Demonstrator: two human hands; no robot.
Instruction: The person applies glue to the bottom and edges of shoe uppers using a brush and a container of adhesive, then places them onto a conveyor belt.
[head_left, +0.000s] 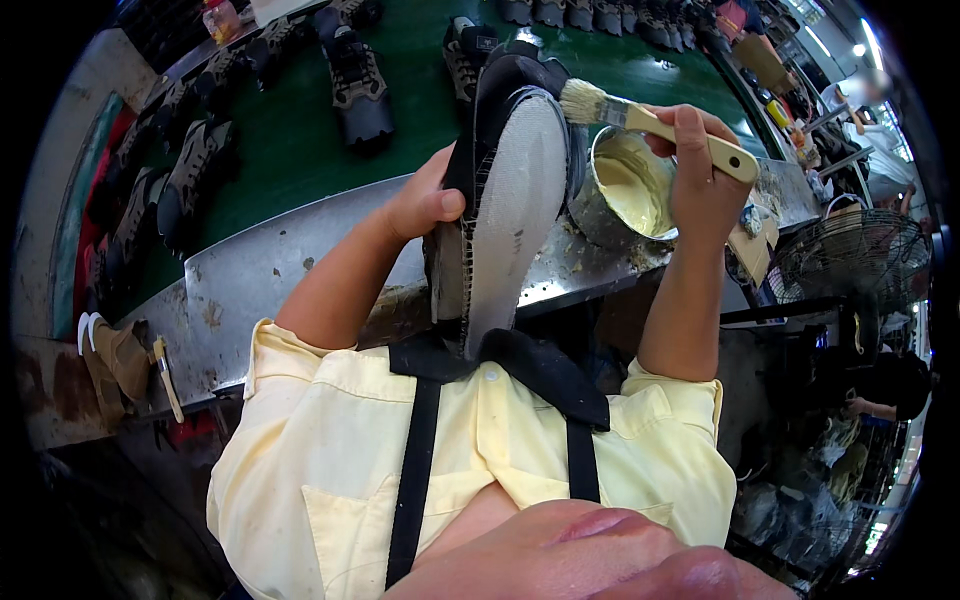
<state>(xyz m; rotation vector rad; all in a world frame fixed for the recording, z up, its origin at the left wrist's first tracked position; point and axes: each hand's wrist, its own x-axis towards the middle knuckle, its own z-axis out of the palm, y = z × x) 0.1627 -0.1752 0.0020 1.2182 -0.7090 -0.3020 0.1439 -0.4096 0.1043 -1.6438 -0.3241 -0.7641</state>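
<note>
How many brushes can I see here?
2: a pale-handled brush in the right hand, and what looks like a second brush lying at the left on the metal bench. More may be hidden.

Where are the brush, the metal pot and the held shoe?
Brush (pixel 643 119), head view: on its handle.
Metal pot (pixel 596 216), head view: on its outer wall.
Held shoe (pixel 519 192), head view: on its pale underside.

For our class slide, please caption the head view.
Left hand holding a shoe, underside showing; right hand holding a brush close beside it, near a pot with pale yellow contents.
</note>
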